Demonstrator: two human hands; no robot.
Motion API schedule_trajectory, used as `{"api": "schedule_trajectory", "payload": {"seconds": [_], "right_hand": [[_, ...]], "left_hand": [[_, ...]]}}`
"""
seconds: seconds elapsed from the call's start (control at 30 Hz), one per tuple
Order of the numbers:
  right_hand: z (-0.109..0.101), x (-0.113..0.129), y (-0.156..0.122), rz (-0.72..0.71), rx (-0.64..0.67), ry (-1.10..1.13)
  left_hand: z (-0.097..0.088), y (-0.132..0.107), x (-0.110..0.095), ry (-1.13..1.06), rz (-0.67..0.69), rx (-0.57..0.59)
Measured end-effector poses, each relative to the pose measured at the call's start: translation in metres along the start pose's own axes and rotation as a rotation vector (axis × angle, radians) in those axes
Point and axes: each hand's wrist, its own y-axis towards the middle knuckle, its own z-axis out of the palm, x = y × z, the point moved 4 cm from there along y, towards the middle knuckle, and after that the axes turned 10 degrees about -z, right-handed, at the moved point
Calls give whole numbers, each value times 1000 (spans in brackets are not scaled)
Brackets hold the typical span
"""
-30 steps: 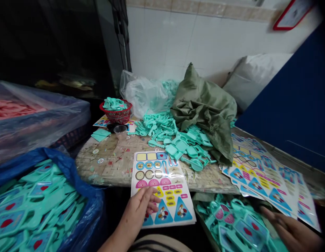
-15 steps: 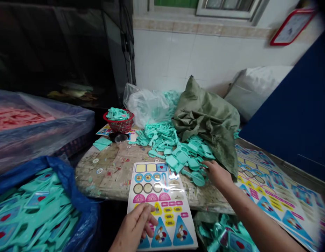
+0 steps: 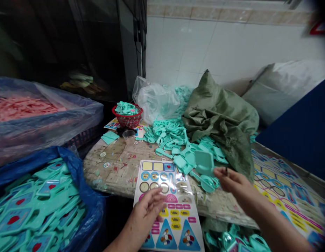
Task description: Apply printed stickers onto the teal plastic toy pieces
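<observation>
1 head-worn camera looks forward and down, close above the sticker sheet (image 3: 154,166), facing the tiled wall (image 3: 178,45) beyond it.

A sticker sheet (image 3: 172,206) lies before heaped plastic parts (image 3: 166,133).

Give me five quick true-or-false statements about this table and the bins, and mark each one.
The left hand is over the printed sticker sheet. True.
The red basket holds pink pieces. False: it holds teal plastic pieces.
The blue-lined bin holds teal pieces with red hearts. True.
The green woven sack lies on the floor. False: it sits heaped on the table.
The right hand lies flat on the sticker sheet. False: it is raised to the sheet's right.
</observation>
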Motion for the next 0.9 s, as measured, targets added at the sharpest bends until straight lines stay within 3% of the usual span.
{"api": "schedule_trajectory", "payload": {"seconds": [0.13,0.2,0.23,0.37,0.47,0.7,0.9], "right_hand": [[87,39,-40,142,320,616],[114,47,-44,150,402,686],[120,47,-40,136,381,650],[111,31,0,-72,127,93],[110,20,28,-213,102,-247],[117,8,46,-150,5,-545],[119,8,49,-152,6,-620]], "left_hand": [[13,6,-11,-263,71,171],[12,8,-14,-299,52,198],[9,9,-15,-308,42,176],[-14,17,-14,-313,3,13],[-24,23,-12,-293,-23,-54],[-23,34,-8,-329,-97,-36],[-24,41,-4,-355,-134,-93]]}}
